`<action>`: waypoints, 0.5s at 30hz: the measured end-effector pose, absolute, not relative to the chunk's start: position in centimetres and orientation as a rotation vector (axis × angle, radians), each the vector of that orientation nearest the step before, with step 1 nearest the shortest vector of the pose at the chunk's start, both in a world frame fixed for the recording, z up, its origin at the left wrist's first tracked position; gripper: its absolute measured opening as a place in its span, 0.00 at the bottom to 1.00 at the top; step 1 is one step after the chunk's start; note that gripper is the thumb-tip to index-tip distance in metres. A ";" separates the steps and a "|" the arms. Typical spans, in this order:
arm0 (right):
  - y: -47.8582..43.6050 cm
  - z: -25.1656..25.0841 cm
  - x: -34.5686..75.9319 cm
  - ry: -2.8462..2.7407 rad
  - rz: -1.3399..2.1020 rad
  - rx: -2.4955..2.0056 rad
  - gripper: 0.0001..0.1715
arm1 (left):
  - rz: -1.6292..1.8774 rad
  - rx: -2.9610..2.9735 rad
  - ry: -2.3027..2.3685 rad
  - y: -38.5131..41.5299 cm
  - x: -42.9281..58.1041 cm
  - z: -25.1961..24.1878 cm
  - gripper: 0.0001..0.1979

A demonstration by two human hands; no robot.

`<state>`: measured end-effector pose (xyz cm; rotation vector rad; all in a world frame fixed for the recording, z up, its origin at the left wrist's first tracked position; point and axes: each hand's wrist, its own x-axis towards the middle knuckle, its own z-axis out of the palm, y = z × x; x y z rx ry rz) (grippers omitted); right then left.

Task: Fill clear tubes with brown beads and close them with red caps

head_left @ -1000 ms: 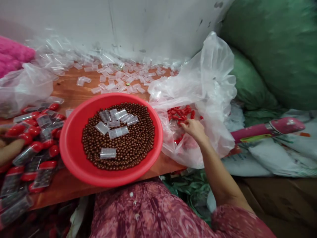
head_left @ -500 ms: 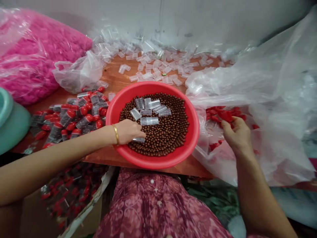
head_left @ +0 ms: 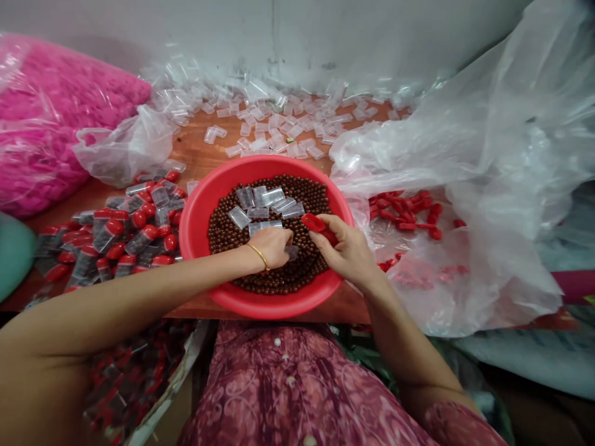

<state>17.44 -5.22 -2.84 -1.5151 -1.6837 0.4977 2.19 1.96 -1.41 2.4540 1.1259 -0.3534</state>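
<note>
A red plastic basin (head_left: 267,308) in front of me holds small round brown balls (head_left: 304,186). Several clear plastic tubes (head_left: 272,197) lie on top of them. My left hand (head_left: 273,246), with a gold bangle at its wrist, is closed low over the balls around a clear tube (head_left: 292,252), whose end pokes out past the fingers. Over the basin's right side my right hand (head_left: 348,249) pinches a red plastic cap (head_left: 315,222) between thumb and fingers. The two hands are close together but apart.
Red caps (head_left: 404,210) lie in an opened plastic bag (head_left: 469,167) at right. Red-capped filled tubes (head_left: 118,238) are heaped at left, with more in a box (head_left: 134,387) below. Loose clear tubes (head_left: 279,124) cover the back. A pink-filled bag (head_left: 60,105) and teal container (head_left: 13,254) stand left.
My right hand has come left from the bag of caps to the basin, bringing a red cap. My left hand has shifted right within the basin, and the view has turned slightly rightward.
</note>
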 end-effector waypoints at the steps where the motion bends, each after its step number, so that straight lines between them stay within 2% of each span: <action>1: -5.2 -2.8 17.5 -1.699 0.504 -1.546 0.15 | -0.352 2.451 1.140 2.0 2.5 -1.3 0.12; 8: -5.3 -1.9 17.7 -1.929 0.468 -1.711 0.15 | -0.165 2.361 1.107 2.4 3.3 -0.1 0.06; 15: -5.1 -1.8 18.0 -1.839 0.693 -1.600 0.18 | 0.051 1.452 1.206 3.1 2.8 1.4 0.01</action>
